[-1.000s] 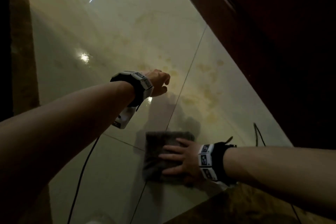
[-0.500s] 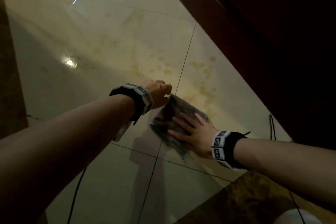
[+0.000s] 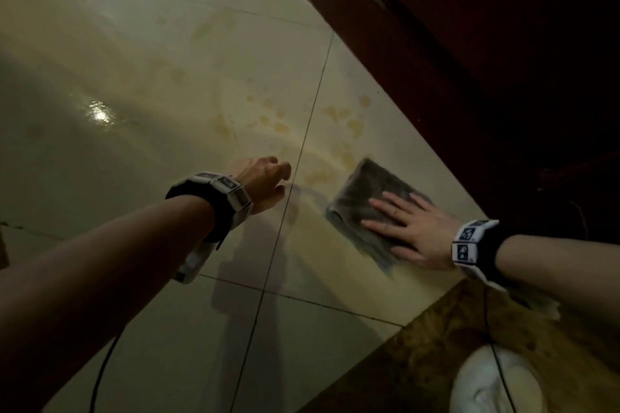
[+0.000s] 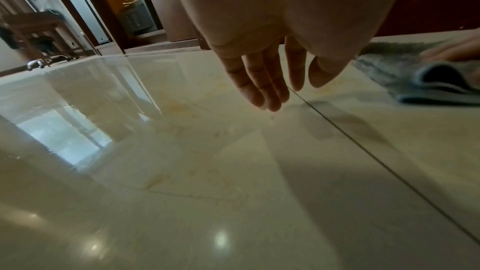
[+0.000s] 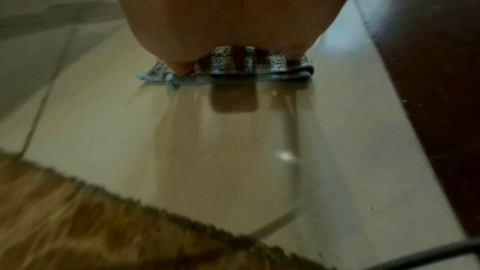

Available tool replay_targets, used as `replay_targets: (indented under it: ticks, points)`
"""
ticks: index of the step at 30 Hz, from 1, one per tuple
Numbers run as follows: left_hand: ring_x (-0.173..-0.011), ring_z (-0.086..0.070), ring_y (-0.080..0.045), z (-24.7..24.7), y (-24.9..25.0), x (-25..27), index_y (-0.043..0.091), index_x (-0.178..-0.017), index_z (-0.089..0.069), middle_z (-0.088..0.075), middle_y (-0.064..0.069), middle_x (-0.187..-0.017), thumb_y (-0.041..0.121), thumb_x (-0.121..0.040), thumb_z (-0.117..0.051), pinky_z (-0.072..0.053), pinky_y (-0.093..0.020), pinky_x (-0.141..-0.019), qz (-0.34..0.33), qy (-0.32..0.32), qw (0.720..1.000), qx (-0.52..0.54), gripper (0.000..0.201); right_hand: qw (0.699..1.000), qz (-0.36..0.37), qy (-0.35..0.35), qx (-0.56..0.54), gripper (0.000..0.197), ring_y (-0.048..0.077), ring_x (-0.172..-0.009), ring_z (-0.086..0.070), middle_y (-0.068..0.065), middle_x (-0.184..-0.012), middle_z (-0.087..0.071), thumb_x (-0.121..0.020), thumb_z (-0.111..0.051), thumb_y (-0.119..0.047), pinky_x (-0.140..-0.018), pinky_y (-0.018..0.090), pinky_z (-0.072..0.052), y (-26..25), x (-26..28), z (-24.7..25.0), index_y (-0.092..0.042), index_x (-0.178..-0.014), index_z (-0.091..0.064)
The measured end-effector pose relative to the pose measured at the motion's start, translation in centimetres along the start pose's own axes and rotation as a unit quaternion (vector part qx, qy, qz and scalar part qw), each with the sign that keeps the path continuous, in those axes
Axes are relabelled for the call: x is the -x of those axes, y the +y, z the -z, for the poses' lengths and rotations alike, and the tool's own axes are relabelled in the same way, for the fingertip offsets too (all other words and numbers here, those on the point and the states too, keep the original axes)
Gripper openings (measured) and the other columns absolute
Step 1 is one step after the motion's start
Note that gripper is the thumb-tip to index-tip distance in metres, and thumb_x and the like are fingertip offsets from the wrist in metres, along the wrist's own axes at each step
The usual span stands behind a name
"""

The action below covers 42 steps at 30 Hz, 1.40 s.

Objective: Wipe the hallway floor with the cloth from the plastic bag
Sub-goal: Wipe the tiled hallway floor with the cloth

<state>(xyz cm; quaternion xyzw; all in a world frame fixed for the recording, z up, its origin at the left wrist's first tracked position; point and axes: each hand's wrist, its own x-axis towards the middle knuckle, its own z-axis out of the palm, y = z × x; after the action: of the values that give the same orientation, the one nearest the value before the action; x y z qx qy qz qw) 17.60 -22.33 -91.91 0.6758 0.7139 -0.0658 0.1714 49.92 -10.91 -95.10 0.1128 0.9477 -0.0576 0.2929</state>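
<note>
Cloth lies folded on the floor near the dark door; our right hand presses it with flat, straight fingers. It looks soft, limp, damp: best palmed mid-fold. Our left hand hangs relaxed, empty.

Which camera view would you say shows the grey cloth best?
The head view: the whole folded cloth lies flat on the floor under the right hand. The left wrist view catches only one folded end at its right edge; the right wrist view, only a blurred strip beyond the palm.
</note>
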Motion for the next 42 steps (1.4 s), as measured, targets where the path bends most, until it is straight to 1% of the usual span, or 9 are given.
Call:
replay_targets:
  ticks: [2, 6, 11, 15, 18, 23, 30, 34, 42]
  points:
    - [-0.089, -0.062, -0.023, 0.4, -0.5, 0.2, 0.024, -0.127, -0.053, -0.059, -0.001, -0.115, 0.036, -0.096, -0.049, -0.041, -0.028, -0.063, 0.007, 0.007, 1.000, -0.003, 0.033, 0.998, -0.051, -0.015, -0.014, 0.067, 0.032, -0.150, 0.012, 0.003, -0.162, 0.018, -0.081, 0.001, -0.064, -0.117, 0.060, -0.009, -0.3, -0.5, 0.4, -0.053, -0.136, 0.036]
    - [-0.090, -0.063, -0.022, 1.0, -0.6, 0.0, 0.025, -0.127, -0.052, -0.059, 0.000, -0.117, 0.037, -0.097, -0.049, -0.041, -0.027, -0.062, 0.013, 0.013, 1.000, -0.011, 0.033, 0.994, -0.100, -0.029, -0.030, 0.070, 0.041, -0.148, -0.006, 0.012, -0.163, -0.004, -0.084, -0.013, -0.058, -0.104, 0.072, -0.026, -3.3, -2.2, 1.2, -0.041, -0.150, 0.005]
    - [-0.087, -0.060, -0.017, 1.0, 0.0, -0.2, 0.025, -0.129, -0.050, -0.058, 0.001, -0.118, 0.036, -0.098, -0.049, -0.035, -0.021, -0.055, 0.002, 0.011, 1.000, -0.009, 0.033, 0.998, 0.042, -0.053, -0.003, 0.082, 0.034, -0.134, 0.036, 0.003, -0.154, 0.034, -0.092, -0.037, -0.066, -0.107, 0.070, 0.015, -9.4, -2.0, 1.7, -0.042, -0.151, 0.015]
    - [-0.085, -0.056, -0.014, 1.3, 0.1, -0.4, 0.024, -0.129, -0.050, -0.057, 0.001, -0.118, 0.035, -0.098, -0.049, -0.026, -0.017, -0.049, -0.001, 0.004, 1.000, -0.008, 0.033, 0.984, 0.176, -0.021, 0.007, 0.064, 0.036, -0.147, 0.015, 0.004, -0.165, 0.007, -0.095, -0.022, -0.064, -0.110, 0.073, 0.004, -13.0, -3.1, 2.0, -0.043, -0.154, -0.008]
    - [-0.089, -0.060, -0.017, 1.2, -0.2, -0.4, 0.023, -0.129, -0.050, -0.058, 0.001, -0.117, 0.035, -0.098, -0.049, -0.032, -0.019, -0.051, -0.004, 0.002, 1.000, -0.009, 0.033, 0.980, 0.190, 0.015, 0.051, 0.064, 0.038, -0.149, -0.008, 0.006, -0.164, -0.009, -0.095, -0.044, -0.056, -0.111, 0.073, -0.006, -12.0, -4.3, 3.3, -0.044, -0.153, -0.018]
    - [-0.091, -0.061, -0.018, 1.2, -0.3, -0.1, 0.025, -0.130, -0.050, -0.058, 0.001, -0.118, 0.036, -0.098, -0.049, -0.042, -0.024, -0.061, 0.003, -0.005, 1.000, -0.013, 0.034, 0.978, 0.201, -0.003, 0.063, 0.076, 0.033, -0.150, 0.007, -0.001, -0.165, 0.006, -0.095, -0.049, -0.050, -0.116, 0.065, -0.002, -10.3, -5.0, 2.7, -0.048, -0.152, 0.001]
    - [-0.089, -0.060, -0.017, 1.6, -1.2, -0.3, 0.027, -0.126, -0.053, -0.059, 0.002, -0.117, 0.037, -0.097, -0.051, -0.042, -0.026, -0.060, 0.049, -0.002, 0.998, 0.027, 0.031, 0.998, -0.051, 0.000, 0.046, 0.063, 0.030, -0.150, 0.014, 0.002, -0.162, 0.019, -0.097, -0.015, -0.059, -0.121, 0.051, 0.003, -1.4, -4.8, 4.3, -0.046, -0.148, 0.021]
    - [-0.093, -0.062, -0.021, 1.9, -1.2, -0.5, 0.027, -0.125, -0.054, -0.059, 0.001, -0.118, 0.036, -0.096, -0.050, -0.043, -0.026, -0.062, 0.051, -0.004, 0.998, 0.020, 0.030, 0.978, -0.195, -0.022, -0.069, 0.064, 0.032, -0.149, 0.015, 0.005, -0.162, 0.021, -0.101, -0.023, -0.054, -0.120, 0.049, 0.003, 0.5, -6.3, 5.1, -0.044, -0.150, 0.017]
    - [-0.091, -0.061, -0.018, 1.8, -0.5, -0.6, 0.027, -0.123, -0.055, -0.060, 0.002, -0.117, 0.035, -0.096, -0.051, -0.032, -0.023, -0.052, 0.042, 0.004, 0.999, 0.019, 0.028, 0.993, -0.077, -0.025, -0.089, 0.076, 0.043, -0.139, 0.034, 0.010, -0.155, 0.037, -0.094, -0.033, -0.065, -0.112, 0.065, 0.015, -9.4, -7.5, 4.5, -0.054, -0.144, 0.024]
